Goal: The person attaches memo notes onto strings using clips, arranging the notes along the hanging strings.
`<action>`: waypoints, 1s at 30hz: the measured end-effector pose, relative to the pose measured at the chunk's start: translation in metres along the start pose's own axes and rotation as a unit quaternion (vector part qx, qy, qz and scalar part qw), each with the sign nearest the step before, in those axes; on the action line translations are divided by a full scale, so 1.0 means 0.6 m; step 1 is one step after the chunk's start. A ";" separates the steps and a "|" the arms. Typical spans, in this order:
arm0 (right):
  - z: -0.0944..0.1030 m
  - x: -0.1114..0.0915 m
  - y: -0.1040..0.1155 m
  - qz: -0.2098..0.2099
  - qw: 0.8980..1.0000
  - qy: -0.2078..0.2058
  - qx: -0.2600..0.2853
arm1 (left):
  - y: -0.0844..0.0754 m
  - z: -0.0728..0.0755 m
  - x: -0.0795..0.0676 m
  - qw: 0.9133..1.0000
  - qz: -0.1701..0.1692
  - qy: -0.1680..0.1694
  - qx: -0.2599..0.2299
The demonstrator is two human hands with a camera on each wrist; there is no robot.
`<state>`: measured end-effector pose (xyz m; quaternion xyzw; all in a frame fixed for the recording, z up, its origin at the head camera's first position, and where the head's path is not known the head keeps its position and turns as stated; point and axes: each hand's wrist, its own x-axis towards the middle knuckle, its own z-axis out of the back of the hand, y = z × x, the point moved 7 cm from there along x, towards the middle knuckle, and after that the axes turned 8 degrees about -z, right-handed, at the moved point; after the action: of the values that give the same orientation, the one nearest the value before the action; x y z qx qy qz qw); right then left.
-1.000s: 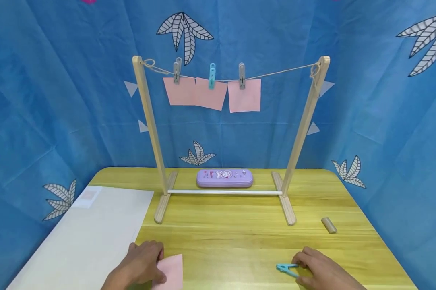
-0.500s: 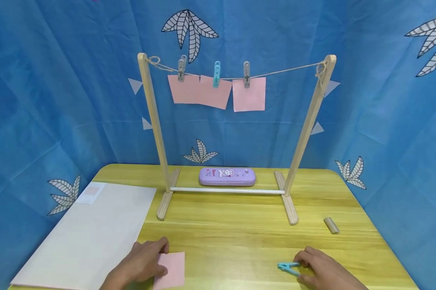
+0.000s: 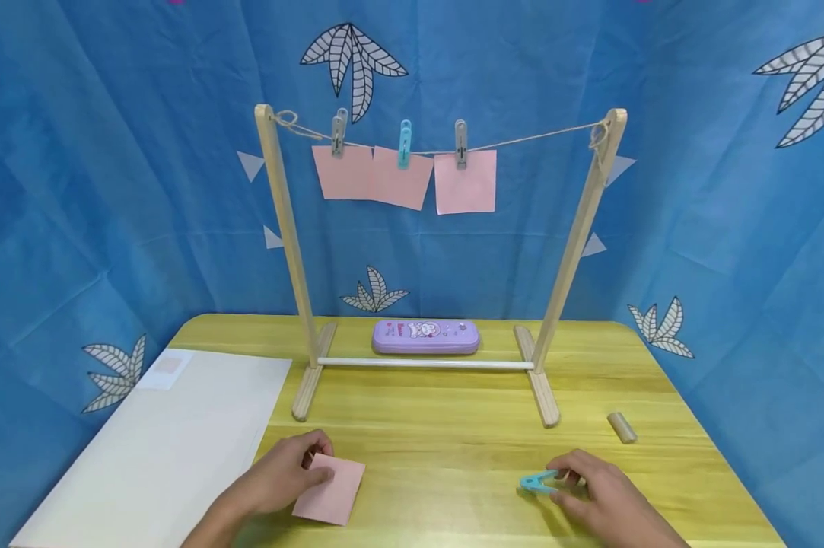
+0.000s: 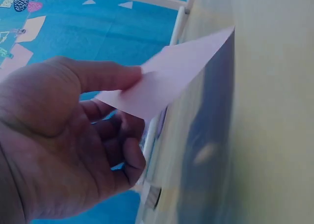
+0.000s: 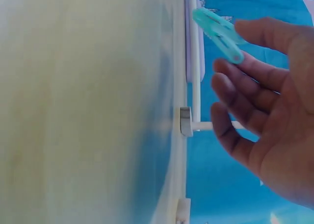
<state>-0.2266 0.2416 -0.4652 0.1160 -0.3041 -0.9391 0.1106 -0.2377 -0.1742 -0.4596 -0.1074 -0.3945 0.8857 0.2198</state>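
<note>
My left hand (image 3: 281,473) pinches a square of pink paper (image 3: 332,491) by one edge, thumb on top and fingers behind. In the left wrist view the paper (image 4: 171,74) is tilted up over the table. On the right, my right hand (image 3: 599,495) holds a turquoise clothespin (image 3: 539,481) by its handle ends, between thumb and fingertips; its nose points left. The right wrist view shows this clothespin (image 5: 221,35) raised off the tabletop. Behind both hands, several pegs hold pink paper squares (image 3: 465,183) on a string (image 3: 521,141).
The string is tied between two posts of a wooden stand (image 3: 284,236). A purple pencil case (image 3: 425,336) lies behind its white bottom bar (image 3: 425,363). White sheets (image 3: 172,441) cover the table's left side. A small brown cylinder (image 3: 621,428) lies at right.
My left hand has lifted the pink paper off the table and moved it slightly forward and right. My right hand has raised the clothespin off the tabletop.
</note>
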 end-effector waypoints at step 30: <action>0.154 0.040 0.110 0.095 0.942 -0.298 0.122 | -0.144 0.043 0.141 0.970 -0.021 -0.208 -0.122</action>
<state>-0.2665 0.2332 -0.3569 -0.1859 -0.4450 -0.8715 0.0883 -0.2954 -0.0997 -0.3795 0.0609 -0.5390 0.8290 0.1365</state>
